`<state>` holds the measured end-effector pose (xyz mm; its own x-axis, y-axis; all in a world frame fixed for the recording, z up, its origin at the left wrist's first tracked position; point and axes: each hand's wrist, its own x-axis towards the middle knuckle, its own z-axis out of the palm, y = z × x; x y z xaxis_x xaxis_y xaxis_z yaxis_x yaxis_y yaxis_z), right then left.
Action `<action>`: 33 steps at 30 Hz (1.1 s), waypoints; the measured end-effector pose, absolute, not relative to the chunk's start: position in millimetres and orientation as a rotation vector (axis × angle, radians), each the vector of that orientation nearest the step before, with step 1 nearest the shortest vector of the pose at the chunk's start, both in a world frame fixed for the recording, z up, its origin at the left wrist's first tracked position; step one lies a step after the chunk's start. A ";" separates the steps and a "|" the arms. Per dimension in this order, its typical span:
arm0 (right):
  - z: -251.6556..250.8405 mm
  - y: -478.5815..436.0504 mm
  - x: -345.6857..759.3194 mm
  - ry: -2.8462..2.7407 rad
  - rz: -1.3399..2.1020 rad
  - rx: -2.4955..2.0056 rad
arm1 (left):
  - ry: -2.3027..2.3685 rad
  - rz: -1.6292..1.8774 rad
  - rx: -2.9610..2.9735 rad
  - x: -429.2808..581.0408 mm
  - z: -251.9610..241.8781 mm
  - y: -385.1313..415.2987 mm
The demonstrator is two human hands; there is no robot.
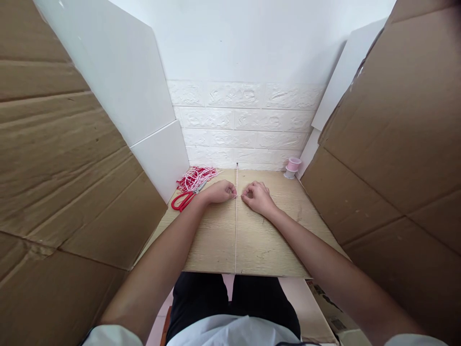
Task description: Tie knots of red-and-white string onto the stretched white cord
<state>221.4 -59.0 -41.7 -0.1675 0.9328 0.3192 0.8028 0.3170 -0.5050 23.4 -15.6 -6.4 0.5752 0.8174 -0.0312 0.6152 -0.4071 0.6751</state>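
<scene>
A thin pale cord (236, 230) runs straight down the middle of the wooden table (259, 245), from a pin at the far edge to the near edge. My left hand (220, 191) rests on the table just left of the cord, fingers curled and pinched at it. My right hand (255, 196) lies just right of the cord, fingers also curled, its fingertips close to the cord. What the fingers pinch is too small to name beyond the cord.
Red-handled scissors (183, 199) lie at the far left beside a heap of red and white threads (196, 178). A small pink spool (292, 166) stands at the far right corner. Tall cardboard sheets (57, 182) wall both sides.
</scene>
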 end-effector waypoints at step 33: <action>-45.2 -55.3 225.2 -2.094 0.297 -1.532 | 1.195 1.310 1.480 25.7 -11.8 3.9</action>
<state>225.2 -55.3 -45.2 -0.2216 0.9338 0.2810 0.8188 0.3347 -0.4664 25.7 3.9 -11.8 0.0134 0.9741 0.2257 0.1354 -0.2254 0.9648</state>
